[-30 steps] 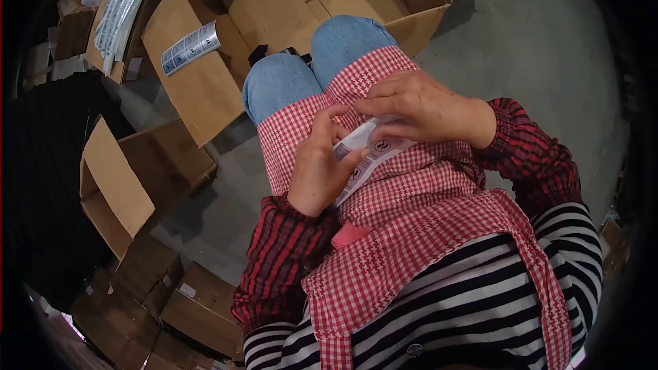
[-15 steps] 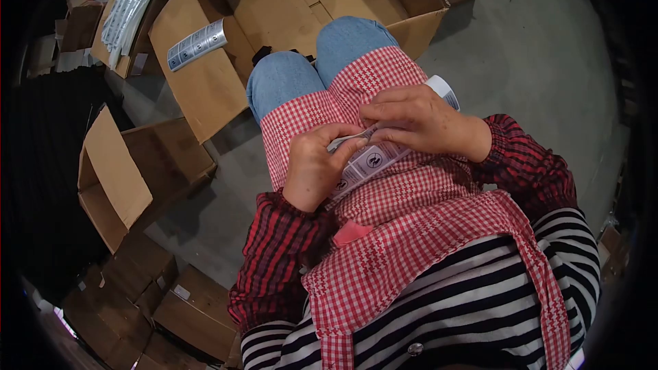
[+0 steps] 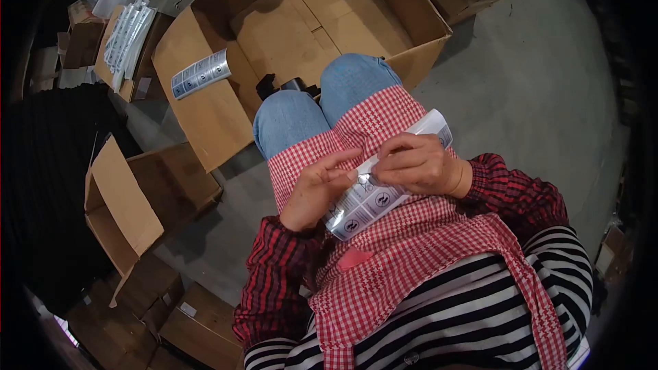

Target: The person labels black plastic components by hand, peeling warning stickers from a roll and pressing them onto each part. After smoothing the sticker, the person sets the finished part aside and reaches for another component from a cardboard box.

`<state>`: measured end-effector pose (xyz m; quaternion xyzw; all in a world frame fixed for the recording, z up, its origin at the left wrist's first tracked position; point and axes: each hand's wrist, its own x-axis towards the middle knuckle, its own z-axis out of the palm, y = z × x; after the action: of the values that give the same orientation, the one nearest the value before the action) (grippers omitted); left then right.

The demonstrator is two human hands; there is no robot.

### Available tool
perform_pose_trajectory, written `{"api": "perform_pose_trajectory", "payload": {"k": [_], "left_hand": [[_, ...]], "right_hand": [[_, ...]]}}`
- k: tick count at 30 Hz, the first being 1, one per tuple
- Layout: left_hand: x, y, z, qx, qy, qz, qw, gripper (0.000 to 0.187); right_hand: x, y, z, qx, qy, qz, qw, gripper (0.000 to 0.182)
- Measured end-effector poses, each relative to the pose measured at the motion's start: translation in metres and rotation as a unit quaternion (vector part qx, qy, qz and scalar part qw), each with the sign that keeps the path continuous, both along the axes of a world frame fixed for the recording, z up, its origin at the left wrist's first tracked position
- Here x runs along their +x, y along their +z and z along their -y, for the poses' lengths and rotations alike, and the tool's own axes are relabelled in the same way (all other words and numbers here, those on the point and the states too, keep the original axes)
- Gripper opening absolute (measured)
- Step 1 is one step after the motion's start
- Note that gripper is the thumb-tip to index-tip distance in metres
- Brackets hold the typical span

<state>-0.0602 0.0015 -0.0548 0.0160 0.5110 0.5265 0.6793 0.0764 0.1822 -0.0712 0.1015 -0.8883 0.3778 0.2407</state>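
Observation:
A curling silver-white label sheet [image 3: 379,200] with black printed symbols lies across the checked apron on my lap. My left hand [image 3: 317,190] is at the sheet's left part, its thumb and forefinger close together near the middle, their tips meeting at a small piece of the sheet. From the right, my right hand [image 3: 415,164] pinches at the sheet's middle, thumb against fingers. The sheet's far end curls up beyond my right hand. What lies beneath my palms is hidden.
A large open carton [image 3: 322,10] stands past my knees, with another label sheet [image 3: 200,74] on its flap and black items inside. A smaller open box [image 3: 127,195] is at left. Silver strips [image 3: 127,38] fill a box upper left; more cartons [image 3: 199,318] sit lower left.
The hands and lap appear lower in view. More of the sheet shows, lying flatter across the lap, and my left fingers have straightened somewhat.

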Motion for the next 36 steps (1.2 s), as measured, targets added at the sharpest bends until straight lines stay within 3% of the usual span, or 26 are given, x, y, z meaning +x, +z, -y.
{"api": "perform_pose_trajectory", "payload": {"k": [6,8,9,10,11,12,13,15,19,23,26,28,33,35,36], "left_hand": [[-0.013,-0.014,-0.005,-0.029,-0.055,0.018,0.998,0.038],[-0.014,-0.016,-0.009,-0.046,-0.077,-0.088,0.992,0.035],[-0.009,-0.024,-0.009,-0.035,-0.090,-0.220,0.971,0.033],[-0.009,-0.025,-0.011,-0.034,-0.092,-0.215,0.972,0.033],[-0.010,-0.026,-0.015,0.023,-0.120,-0.302,0.946,0.032],[-0.014,-0.027,-0.019,0.082,-0.144,-0.386,0.907,0.032],[-0.021,-0.022,-0.022,0.027,-0.159,-0.300,0.940,0.029],[-0.039,-0.012,-0.030,0.019,-0.181,-0.292,0.939,0.029],[-0.061,-0.005,-0.041,0.020,-0.183,-0.284,0.941,0.028],[-0.073,-0.016,-0.050,0.030,-0.171,-0.296,0.939,0.026],[-0.073,-0.024,-0.056,0.059,-0.151,-0.305,0.938,0.025],[-0.074,-0.029,-0.064,0.077,-0.140,-0.295,0.942,0.024],[-0.073,-0.037,-0.072,0.100,-0.130,-0.273,0.948,0.024],[-0.073,-0.036,-0.074,0.097,-0.128,-0.267,0.950,0.023],[-0.074,-0.035,-0.075,0.095,-0.122,-0.258,0.954,0.023]], "right_hand": [[-0.009,0.025,-0.024,-0.087,0.125,0.014,0.988,0.016],[-0.023,0.040,-0.054,-0.142,0.115,0.042,0.982,0.015],[-0.035,0.041,-0.074,-0.179,0.092,0.059,0.978,0.020],[-0.050,0.033,-0.088,-0.223,0.041,0.039,0.973,0.034],[-0.068,0.022,-0.105,-0.264,-0.010,0.019,0.964,0.048],[-0.087,0.009,-0.127,-0.220,-0.014,0.060,0.973,0.060],[-0.106,-0.009,-0.150,-0.178,-0.017,0.102,0.979,0.074],[-0.139,-0.081,-0.183,-0.098,-0.007,0.179,0.979,0.089],[-0.158,-0.205,-0.194,0.058,0.135,0.428,0.892,0.105],[-0.152,-0.289,-0.190,0.131,0.226,0.504,0.824,0.111],[-0.161,-0.311,-0.192,0.197,0.268,0.490,0.806,0.112],[-0.160,-0.313,-0.193,0.271,0.323,0.390,0.819,0.111],[-0.168,-0.317,-0.159,0.257,0.329,0.357,0.836,0.102],[-0.185,-0.298,-0.160,0.242,0.341,0.520,0.745,0.106],[-0.181,-0.307,-0.162,0.241,0.339,0.519,0.747,0.106]]}}
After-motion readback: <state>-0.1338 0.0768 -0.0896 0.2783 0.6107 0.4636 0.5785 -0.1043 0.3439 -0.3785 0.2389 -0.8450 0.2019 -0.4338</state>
